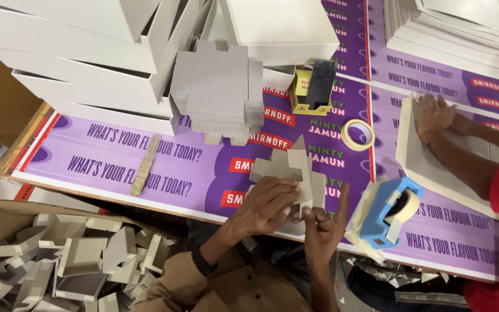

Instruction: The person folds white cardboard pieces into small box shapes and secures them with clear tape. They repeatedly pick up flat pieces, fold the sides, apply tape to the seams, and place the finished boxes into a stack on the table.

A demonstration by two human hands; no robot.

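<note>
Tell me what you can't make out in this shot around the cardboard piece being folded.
Head view only:
- Lower part of the grey cardboard blank: covered by the left hand and right hand.
- Co-worker's hand: arm cut off by the right edge.
- White boxes: cropped by the top edge.

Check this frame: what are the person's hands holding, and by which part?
Both hands grip a grey cardboard blank at its near end: the left hand lies over its near-left flaps, the right hand pinches its near-right edge.
</note>
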